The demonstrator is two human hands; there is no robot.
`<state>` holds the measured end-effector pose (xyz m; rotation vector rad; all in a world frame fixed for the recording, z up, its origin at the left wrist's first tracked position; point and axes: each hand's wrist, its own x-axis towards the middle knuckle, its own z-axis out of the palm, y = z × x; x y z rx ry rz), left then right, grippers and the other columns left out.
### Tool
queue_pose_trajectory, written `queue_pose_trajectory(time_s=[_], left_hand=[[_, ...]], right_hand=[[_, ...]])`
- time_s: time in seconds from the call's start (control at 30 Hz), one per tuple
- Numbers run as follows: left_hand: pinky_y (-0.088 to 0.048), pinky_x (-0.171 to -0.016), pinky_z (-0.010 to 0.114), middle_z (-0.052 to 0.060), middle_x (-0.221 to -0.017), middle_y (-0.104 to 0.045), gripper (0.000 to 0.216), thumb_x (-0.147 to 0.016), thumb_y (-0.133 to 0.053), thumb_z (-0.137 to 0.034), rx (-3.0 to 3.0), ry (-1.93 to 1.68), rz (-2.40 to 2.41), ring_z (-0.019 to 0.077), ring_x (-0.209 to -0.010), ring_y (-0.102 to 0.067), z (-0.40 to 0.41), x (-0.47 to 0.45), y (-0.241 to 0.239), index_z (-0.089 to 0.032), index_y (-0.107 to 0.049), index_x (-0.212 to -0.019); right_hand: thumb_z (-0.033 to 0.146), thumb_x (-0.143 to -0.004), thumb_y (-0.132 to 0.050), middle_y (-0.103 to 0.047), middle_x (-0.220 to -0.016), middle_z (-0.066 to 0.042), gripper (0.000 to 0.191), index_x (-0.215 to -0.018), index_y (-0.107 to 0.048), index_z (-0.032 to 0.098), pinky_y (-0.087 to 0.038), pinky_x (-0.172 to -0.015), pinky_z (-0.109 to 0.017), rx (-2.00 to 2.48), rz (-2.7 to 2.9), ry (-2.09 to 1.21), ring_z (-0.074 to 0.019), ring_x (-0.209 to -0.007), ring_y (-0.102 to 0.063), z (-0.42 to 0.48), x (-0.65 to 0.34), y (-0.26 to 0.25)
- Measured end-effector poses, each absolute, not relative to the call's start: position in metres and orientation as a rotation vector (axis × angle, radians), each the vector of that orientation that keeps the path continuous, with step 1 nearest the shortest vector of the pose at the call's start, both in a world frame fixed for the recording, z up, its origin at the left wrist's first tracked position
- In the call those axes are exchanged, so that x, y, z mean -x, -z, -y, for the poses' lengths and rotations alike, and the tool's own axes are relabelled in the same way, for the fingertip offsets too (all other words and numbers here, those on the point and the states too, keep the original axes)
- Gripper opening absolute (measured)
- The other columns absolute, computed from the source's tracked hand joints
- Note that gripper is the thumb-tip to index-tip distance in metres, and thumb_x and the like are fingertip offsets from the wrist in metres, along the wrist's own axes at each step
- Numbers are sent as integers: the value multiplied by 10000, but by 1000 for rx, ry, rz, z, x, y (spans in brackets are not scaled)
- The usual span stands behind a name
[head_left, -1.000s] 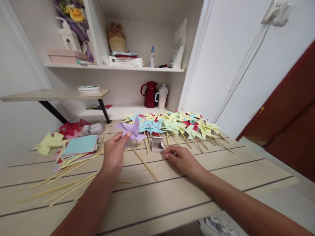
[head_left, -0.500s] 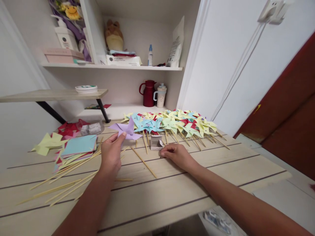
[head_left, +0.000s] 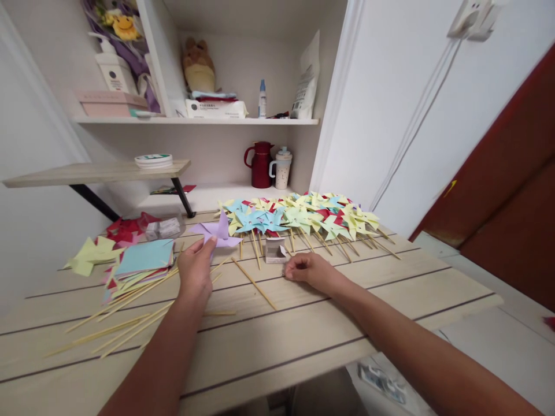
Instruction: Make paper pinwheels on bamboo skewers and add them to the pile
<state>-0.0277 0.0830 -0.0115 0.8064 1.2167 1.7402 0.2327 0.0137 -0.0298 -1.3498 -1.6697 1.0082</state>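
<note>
A purple paper pinwheel [head_left: 222, 232] is pinched at its folded middle by my left hand [head_left: 197, 266], held over the table. My right hand [head_left: 310, 270] rests on the tabletop with fingers curled together; anything between the fingertips is too small to make out. Just behind those fingertips stands a small open white box [head_left: 275, 251]. A single wooden stick [head_left: 254, 283] lies between my hands. Beyond the box, several finished pinwheels on sticks [head_left: 299, 219] are heaped in yellow, blue, green and red.
Left of my left hand lie a stack of coloured paper [head_left: 145, 257], a yellow paper pinwheel [head_left: 93, 254], loose sticks [head_left: 125, 332] and a clear plastic box [head_left: 163, 227]. A small raised shelf [head_left: 99, 172] stands behind. A red jug [head_left: 261, 164] and a cup [head_left: 283, 169] are at the back.
My left hand with the purple pinwheel has shifted very slightly. My right fingers stay curled beside the small box, drawn back a little. The camera view has moved slightly.
</note>
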Motion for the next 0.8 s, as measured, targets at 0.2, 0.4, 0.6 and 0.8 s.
queue_pose_trajectory(time_s=[0.2, 0.4, 0.6, 0.8], left_hand=[[-493, -780, 298, 16, -785, -707, 368, -533, -837, -279, -801, -1727, -1204, 148, -736, -631, -88, 31, 18, -135, -720, -851], [-495, -774, 307, 30, -814, -712, 417, -528, -835, -284, -787, -1716, -1247, 156, -746, -636, -88, 29, 18, -125, -717, -894], [-486, -787, 330, 19, -781, -702, 392, -509, -818, -249, -746, -1738, -1288, 161, -729, -631, -89, 30, 18, -117, -708, -861], [-481, -781, 334, 11, -755, -697, 385, -504, -811, -255, -742, -1742, -1282, 155, -711, -617, -89, 28, 17, -119, -705, -848]], right_hand=[[316, -726, -714, -690, -707, -14, 138, -712, -706, 179, -435, -632, -269, 1320, 1648, -1013, -147, -645, -581, -12, -234, 31], [300, -735, -703, -716, -741, -22, 106, -757, -734, 201, -445, -681, -289, 1475, 1680, -750, -181, -709, -610, -21, -225, 41], [274, -771, -641, -737, -757, -32, 128, -717, -726, 195, -468, -741, -295, 1476, 1669, -731, -197, -758, -651, -23, -225, 41], [353, -786, -654, -758, -851, -42, 200, -852, -757, 195, -472, -715, -287, 1455, 1668, -729, -206, -796, -662, -21, -224, 40]])
